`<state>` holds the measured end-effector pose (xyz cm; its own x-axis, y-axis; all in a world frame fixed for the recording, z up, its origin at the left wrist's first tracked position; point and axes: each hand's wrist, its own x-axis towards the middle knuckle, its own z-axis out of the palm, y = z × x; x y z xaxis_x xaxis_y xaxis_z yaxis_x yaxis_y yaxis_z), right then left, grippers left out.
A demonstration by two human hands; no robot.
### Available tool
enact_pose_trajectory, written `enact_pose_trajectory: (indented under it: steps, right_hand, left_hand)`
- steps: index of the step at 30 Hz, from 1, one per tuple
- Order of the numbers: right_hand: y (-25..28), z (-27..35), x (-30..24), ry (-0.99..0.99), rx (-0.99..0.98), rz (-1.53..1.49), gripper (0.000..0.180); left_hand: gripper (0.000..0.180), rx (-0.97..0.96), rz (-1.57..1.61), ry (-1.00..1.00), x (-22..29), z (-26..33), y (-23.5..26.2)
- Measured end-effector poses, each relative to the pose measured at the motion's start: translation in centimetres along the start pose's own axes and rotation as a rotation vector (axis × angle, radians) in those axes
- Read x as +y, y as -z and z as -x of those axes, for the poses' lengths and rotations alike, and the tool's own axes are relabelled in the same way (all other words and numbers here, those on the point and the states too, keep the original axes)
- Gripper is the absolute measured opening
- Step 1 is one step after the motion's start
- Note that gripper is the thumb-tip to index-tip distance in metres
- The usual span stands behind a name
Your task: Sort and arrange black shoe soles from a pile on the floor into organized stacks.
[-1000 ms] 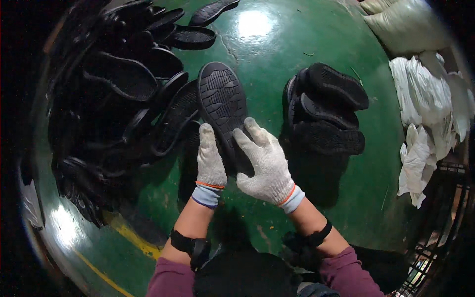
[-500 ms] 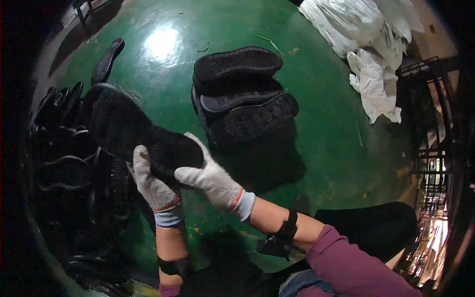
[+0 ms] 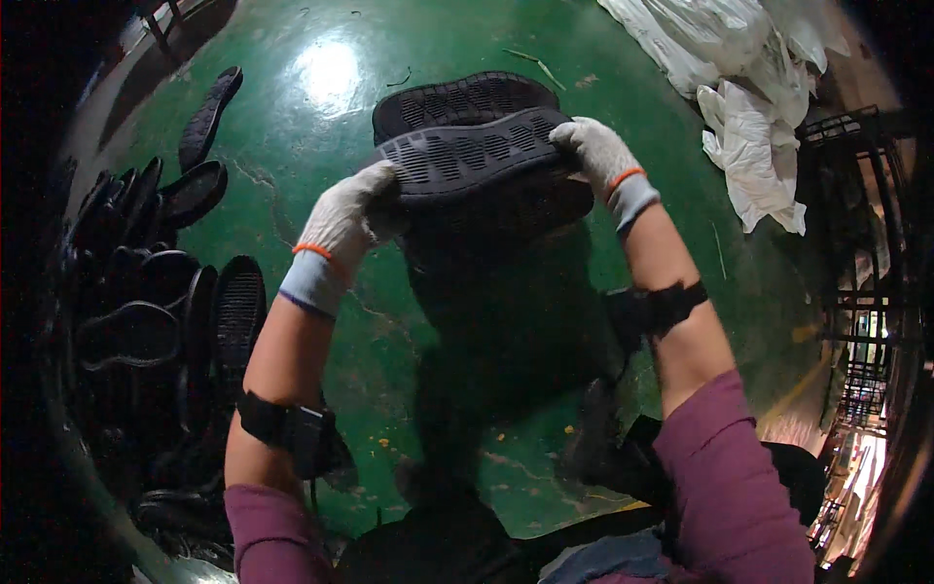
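A black shoe sole [image 3: 472, 156], its ridged tread facing up, is stretched sideways between my two gloved hands. My left hand [image 3: 352, 216], in a white knit glove, is closed on its left end. Around the right end my right hand [image 3: 598, 156] is closed, with the thumb side near the tread. Just beyond and beneath the held sole sits a small stack of similar soles; the far sole [image 3: 457, 102] shows its tread. The held sole covers most of the lower ones, so I cannot tell whether it touches them.
Many black soles lie heaped at the left, including an upright-looking sole [image 3: 238, 307]. A lone sole [image 3: 207, 117] lies farther off on the green floor [image 3: 642, 321]. White plastic sheeting [image 3: 749, 146] is at the far right, beside a dark metal rack [image 3: 856, 282].
Both hands have moved from the left heap, right and farther away, to over the stack. They carry a sole and now hold it at opposite ends.
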<state>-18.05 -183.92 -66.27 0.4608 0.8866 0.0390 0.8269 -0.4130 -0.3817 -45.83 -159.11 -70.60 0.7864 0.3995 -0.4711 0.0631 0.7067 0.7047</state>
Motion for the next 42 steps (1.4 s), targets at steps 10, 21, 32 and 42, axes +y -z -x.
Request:
enact_pose_trajectory:
  steps: [10,21,32,42]
  right_hand:
    - [-1.5,-3.8,5.5,-0.629,-0.068,-0.951,0.027]
    - [-1.4,-2.8,4.2,-0.683,-0.004,-0.802,0.053]
    - [-3.6,-1.4,3.3,-0.523,0.107,-1.169,0.053]
    - [-3.1,-2.5,3.6,-0.748,0.104,-0.863,0.073]
  left_hand:
    - [0.044,0.08,-0.575,-0.065,0.4,-1.8,-3.3]
    - [0.09,0.1,-1.439,-0.161,0.3,-1.2,-3.0]
    - [0.078,0.047,-1.373,-0.202,0.1,-2.4,-1.7]
    - [0.046,-0.105,-1.719,-0.8,4.2,-10.4,-4.2]
